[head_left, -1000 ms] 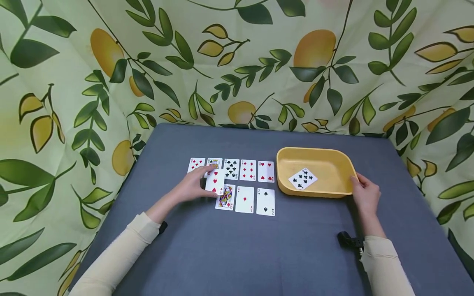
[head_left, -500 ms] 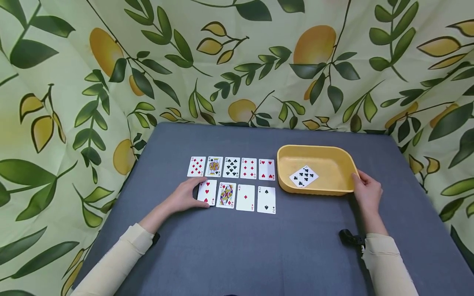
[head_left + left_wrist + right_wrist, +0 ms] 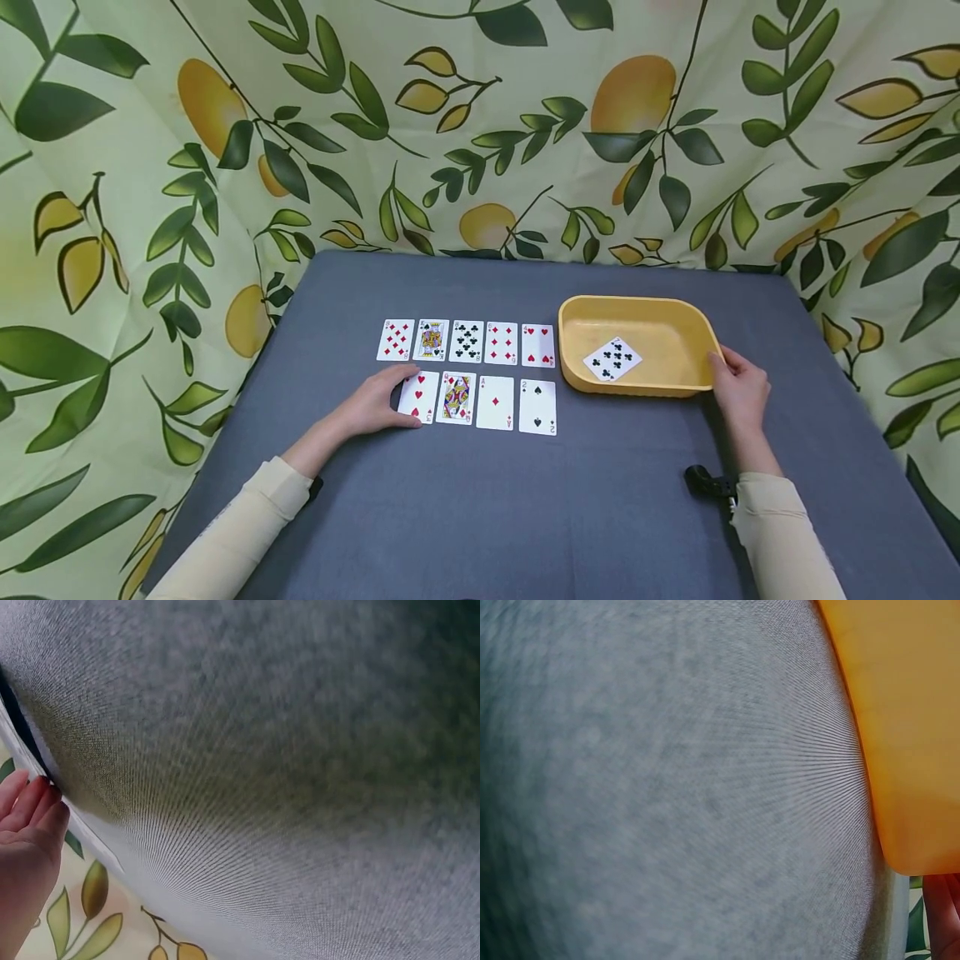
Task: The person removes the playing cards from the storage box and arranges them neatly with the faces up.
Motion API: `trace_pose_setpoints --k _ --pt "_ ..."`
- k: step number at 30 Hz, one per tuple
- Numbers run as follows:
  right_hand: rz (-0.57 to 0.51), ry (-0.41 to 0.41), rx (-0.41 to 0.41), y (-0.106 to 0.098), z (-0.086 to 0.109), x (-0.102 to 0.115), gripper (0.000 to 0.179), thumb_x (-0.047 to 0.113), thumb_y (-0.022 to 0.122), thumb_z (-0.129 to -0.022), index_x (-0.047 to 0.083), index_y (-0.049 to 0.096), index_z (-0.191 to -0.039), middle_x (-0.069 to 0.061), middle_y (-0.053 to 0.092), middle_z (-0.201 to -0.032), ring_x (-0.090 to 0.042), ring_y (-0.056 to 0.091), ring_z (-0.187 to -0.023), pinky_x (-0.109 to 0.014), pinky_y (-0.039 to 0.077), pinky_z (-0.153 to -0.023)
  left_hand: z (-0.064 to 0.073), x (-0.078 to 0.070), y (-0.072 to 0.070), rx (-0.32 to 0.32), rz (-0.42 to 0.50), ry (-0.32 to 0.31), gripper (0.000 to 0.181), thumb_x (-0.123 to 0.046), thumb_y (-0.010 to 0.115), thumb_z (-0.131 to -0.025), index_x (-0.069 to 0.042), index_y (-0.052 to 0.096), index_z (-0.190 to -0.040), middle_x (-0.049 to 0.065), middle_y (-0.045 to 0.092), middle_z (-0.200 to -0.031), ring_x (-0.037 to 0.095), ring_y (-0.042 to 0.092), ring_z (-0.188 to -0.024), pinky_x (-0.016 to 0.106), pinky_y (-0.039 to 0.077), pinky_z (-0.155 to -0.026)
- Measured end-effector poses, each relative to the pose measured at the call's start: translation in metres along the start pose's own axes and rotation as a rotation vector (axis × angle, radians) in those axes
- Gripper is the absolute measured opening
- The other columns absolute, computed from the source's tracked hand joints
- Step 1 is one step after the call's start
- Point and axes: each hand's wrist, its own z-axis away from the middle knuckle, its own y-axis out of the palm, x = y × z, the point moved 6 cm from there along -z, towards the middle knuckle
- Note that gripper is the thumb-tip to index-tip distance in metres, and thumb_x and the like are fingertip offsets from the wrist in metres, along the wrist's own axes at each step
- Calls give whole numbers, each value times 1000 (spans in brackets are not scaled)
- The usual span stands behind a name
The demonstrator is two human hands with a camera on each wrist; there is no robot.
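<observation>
At the left end of the front row, my left hand [image 3: 369,403] holds a hearts playing card [image 3: 418,397] by its edges. The thumb is at the near edge and the fingers at the far edge, with the card face up on the cloth. To its right lie a queen of diamonds [image 3: 455,397], an ace of diamonds [image 3: 495,403] and a two of spades [image 3: 537,407]. My right hand [image 3: 740,388] pinches the right end of a yellow tray [image 3: 675,388], also seen in the right wrist view as a yellow wall [image 3: 915,750]. The left wrist view shows the left hand's fingers [image 3: 34,806] at the picture's edge.
Behind the front row lies a second row of face-up cards, from a diamonds card [image 3: 395,340] to a hearts card [image 3: 538,346]. A clubs card [image 3: 612,359] lies tilted inside the tray. Grey-blue cloth [image 3: 480,508] covers the table, and a leaf-patterned curtain [image 3: 420,167] hangs behind.
My left hand has brought the hearts card left and down from over the king and queen to the front row's left end. The right hand has stayed on the tray.
</observation>
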Motion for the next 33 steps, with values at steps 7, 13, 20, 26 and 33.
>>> trace_pose_setpoints --k 7,13,20,26,33 --pt "10 0 -5 0 1 0 50 40 49 -98 11 55 -139 -14 62 -128 10 49 -76 -4 40 -61 -1 0 0 26 -13 -11 83 -26 88 -69 7 50 -135 23 52 -135 38 47 -127 50 36 -107" --pt "16 -20 -23 -1 2 1 47 37 50 -98 10 58 -136 -16 63 -125 14 44 -70 -5 39 -59 -1 -2 0 68 -38 -24 84 -28 86 -72 8 47 -137 24 49 -138 40 43 -130 52 34 -108" --pt "-3 -22 -12 0 3 1 47 37 51 -98 9 58 -136 -17 62 -126 15 45 -68 -4 40 -59 0 -4 -1 91 -47 -8 83 -27 85 -74 9 46 -138 24 48 -139 40 43 -130 52 33 -109" --pt "-12 -13 1 1 1 -1 48 37 50 -99 10 56 -137 -16 62 -127 14 46 -69 -4 40 -60 2 -3 0 83 -47 26 83 -26 85 -74 10 46 -137 25 49 -139 40 42 -131 52 33 -109" --pt "-13 -8 3 0 2 1 48 38 50 -98 11 56 -138 -16 62 -127 14 46 -67 -4 41 -59 3 -1 1 81 -40 23 83 -27 84 -75 8 45 -140 24 46 -142 41 40 -133 54 32 -109"
